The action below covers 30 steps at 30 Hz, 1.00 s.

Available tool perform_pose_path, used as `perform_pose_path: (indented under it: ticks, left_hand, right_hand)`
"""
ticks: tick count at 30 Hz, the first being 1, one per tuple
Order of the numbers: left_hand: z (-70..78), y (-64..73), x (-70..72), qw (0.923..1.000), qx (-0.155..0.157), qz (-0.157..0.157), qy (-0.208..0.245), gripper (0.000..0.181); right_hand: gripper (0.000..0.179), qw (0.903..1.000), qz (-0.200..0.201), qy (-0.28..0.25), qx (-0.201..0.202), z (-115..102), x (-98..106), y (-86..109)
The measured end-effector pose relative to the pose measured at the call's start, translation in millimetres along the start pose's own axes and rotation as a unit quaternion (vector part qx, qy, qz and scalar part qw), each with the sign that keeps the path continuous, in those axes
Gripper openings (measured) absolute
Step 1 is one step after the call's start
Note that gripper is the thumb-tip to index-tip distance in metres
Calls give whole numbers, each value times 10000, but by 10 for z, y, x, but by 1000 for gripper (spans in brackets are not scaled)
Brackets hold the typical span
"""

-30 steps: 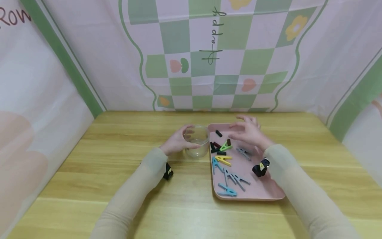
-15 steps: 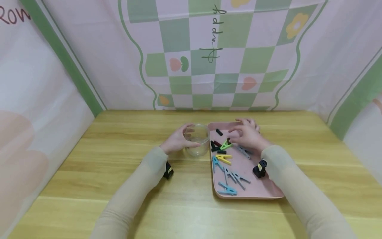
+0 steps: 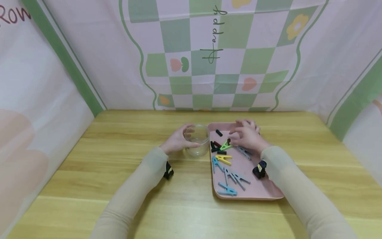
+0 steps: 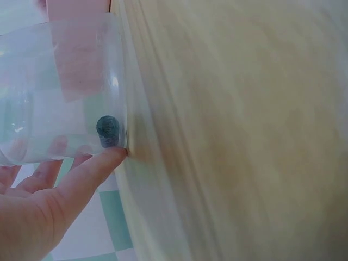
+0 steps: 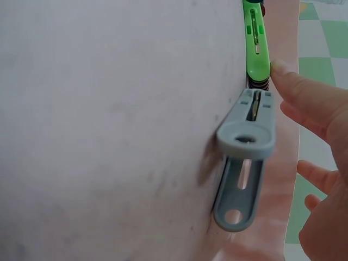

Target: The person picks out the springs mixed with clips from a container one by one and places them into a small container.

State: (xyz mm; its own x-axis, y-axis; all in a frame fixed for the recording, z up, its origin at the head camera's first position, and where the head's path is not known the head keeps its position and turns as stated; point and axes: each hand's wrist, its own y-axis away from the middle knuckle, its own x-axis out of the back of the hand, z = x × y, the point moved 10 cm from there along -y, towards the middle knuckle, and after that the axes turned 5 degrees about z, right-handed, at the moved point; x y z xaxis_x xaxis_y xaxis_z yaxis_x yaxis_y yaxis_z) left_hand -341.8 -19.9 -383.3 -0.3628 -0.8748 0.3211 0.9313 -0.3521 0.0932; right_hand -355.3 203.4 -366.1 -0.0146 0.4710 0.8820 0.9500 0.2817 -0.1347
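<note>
My left hand point(image 3: 176, 141) holds a clear round jar point(image 3: 199, 151) upright on the table, fingers and thumb around its side. A small dark piece point(image 4: 108, 130) shows through the jar wall in the left wrist view; whether it is inside I cannot tell. My right hand point(image 3: 249, 136) hangs over the far part of the pink tray, fingers loosely bent and spread. One fingertip is beside a green clothespin point(image 5: 258, 46) and a dark ribbed piece point(image 5: 258, 84); contact is unclear. Below it lies a grey clothespin point(image 5: 247, 128).
In the pink tray point(image 3: 259, 186) lie a yellow clothespin point(image 3: 223, 159), several blue and grey-blue clothespins point(image 3: 227, 190), and short black pieces point(image 3: 219, 132). The tray stands right of the jar. A printed curtain point(image 3: 179, 36) closes off the table's far edge.
My right hand has come down and slightly closer over the tray, its fingers drawing nearer the green clothespin and dark piece. The left hand and jar have stayed put.
</note>
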Motion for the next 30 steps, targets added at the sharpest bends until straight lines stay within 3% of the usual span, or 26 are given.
perform_pose_path:
  ticks: [10,19,30]
  left_hand:
    - [-3,13,1,10000,40,-2,-7,91]
    - [1,16,-23,9999,122,-96,51,95]
    - [8,12,-6,10000,38,25,16,90]
  right_hand:
    - [34,9999,-54,138,44,-18,-6,9]
    - [32,9994,-284,119,-177,42,-58,11]
    - [28,9987,-441,110,-239,18,-74,28]
